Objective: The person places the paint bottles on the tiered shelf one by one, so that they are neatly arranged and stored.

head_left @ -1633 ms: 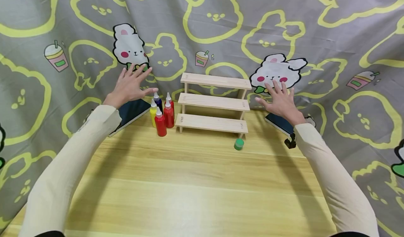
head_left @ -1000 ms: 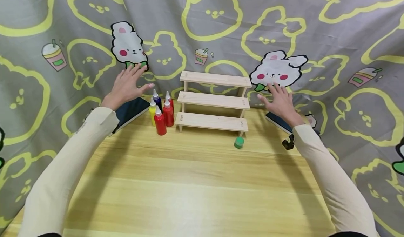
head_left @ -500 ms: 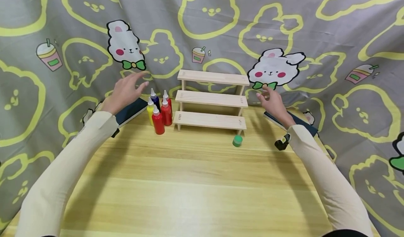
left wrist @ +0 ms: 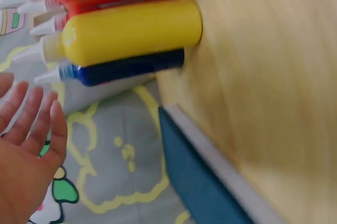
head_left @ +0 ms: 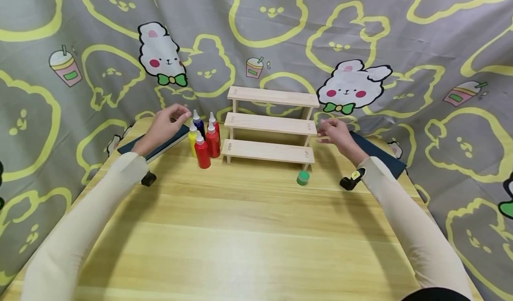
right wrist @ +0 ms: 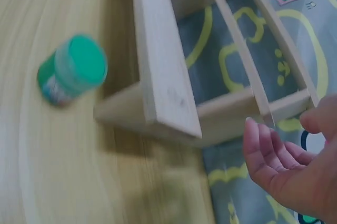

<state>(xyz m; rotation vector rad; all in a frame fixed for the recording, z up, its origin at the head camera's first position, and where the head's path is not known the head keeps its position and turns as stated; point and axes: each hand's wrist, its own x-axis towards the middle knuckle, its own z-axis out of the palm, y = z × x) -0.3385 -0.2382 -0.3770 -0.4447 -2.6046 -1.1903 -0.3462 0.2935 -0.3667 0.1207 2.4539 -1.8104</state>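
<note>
Left hand (head_left: 163, 125): fingers loosely bent and parted, holding nothing.
Bottles (head_left: 203, 149): standing upright just right of the left fingers; the left hand is nearer.
Right hand (head_left: 336, 134): fingers relaxed, slightly curled, holding nothing.
Wooden rack (head_left: 270, 124): just left of the right fingers, length running crosswise; cannot tell whether they touch.
Green jar (head_left: 303, 177): on the surface (head_left: 248, 229), nearer the person than the right fingers.

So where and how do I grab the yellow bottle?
Grip the yellow bottle around its upright round body, below the tapered nozzle, probably from the left: that side looks free; red bottles crowd its right, a blue bottle its back.
</note>
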